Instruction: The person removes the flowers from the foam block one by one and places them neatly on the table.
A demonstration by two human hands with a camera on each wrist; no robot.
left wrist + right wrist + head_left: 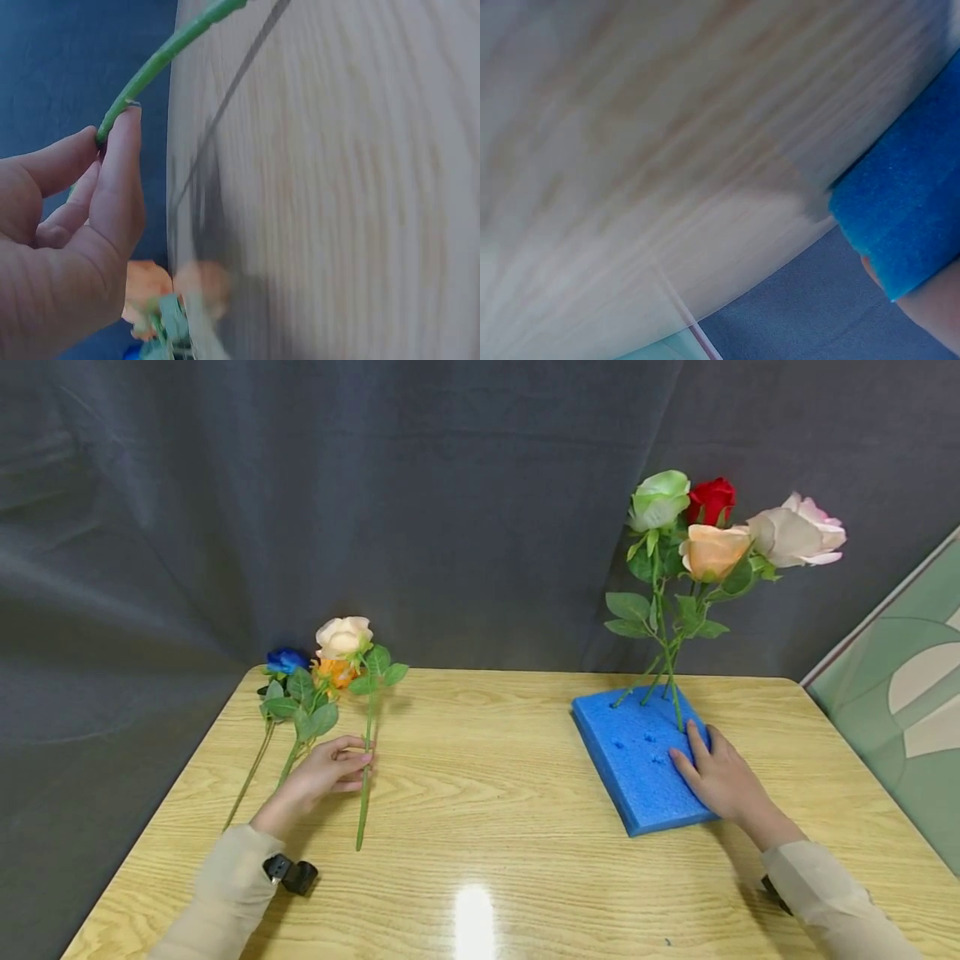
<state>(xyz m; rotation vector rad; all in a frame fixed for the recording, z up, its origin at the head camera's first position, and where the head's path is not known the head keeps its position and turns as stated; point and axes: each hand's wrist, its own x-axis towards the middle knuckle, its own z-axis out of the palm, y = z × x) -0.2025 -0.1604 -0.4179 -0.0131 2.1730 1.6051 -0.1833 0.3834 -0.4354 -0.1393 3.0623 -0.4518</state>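
Observation:
In the head view, my left hand (330, 770) pinches the green stem (161, 58) of a cream rose (343, 637) between thumb and fingertips. The rose stands nearly upright, bloom on top. Behind that hand lie a blue rose (287, 661) and an orange rose (334, 673). At the right, my right hand (726, 779) rests on the right edge of a blue foam block (637, 793), fingers extended near a stem's base. A pale green rose (660, 500), red rose (712, 500), peach rose (715, 552) and pinkish-white rose (797, 532) stand in the block.
Several small holes mark the foam's top. The wooden table (480, 793) carries everything, with a dark curtain (465, 510) behind its far edge. A green and cream patterned panel (907, 685) leans at the right. Both wrists wear small black devices, the left camera (291, 873) showing plainly.

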